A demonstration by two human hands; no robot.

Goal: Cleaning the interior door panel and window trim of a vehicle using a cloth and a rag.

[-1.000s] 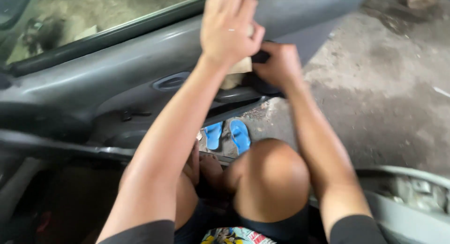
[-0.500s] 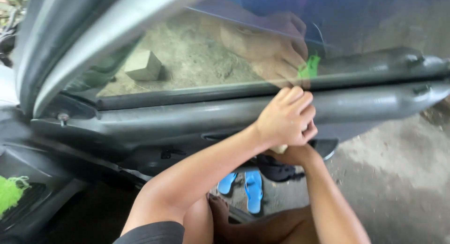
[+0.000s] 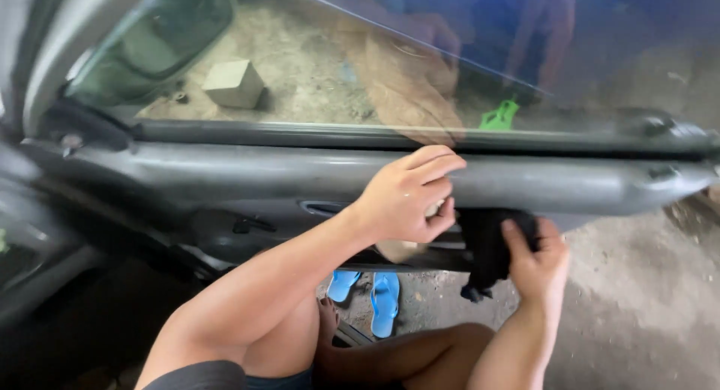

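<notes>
The left hand (image 3: 409, 199) rests against the inner panel of an open car door (image 3: 225, 172), just below the window ledge, its fingers (image 3: 439, 165) curled around a small pale object (image 3: 397, 249) that shows only partly beneath the palm. What that object is cannot be told. Just beside it, the right hand (image 3: 536, 266) rises from below with its fingers closed on a black cloth (image 3: 487, 244), pressed to the door panel under the armrest line. Both forearms reach forward over bent bare knees. Below the door's lower edge lies open concrete floor (image 3: 637, 307), where a pair of blue sandals (image 3: 371, 296) sits. Beyond the window glass (image 3: 337, 67), a pale block (image 3: 234, 84) lies on sandy ground.
</notes>
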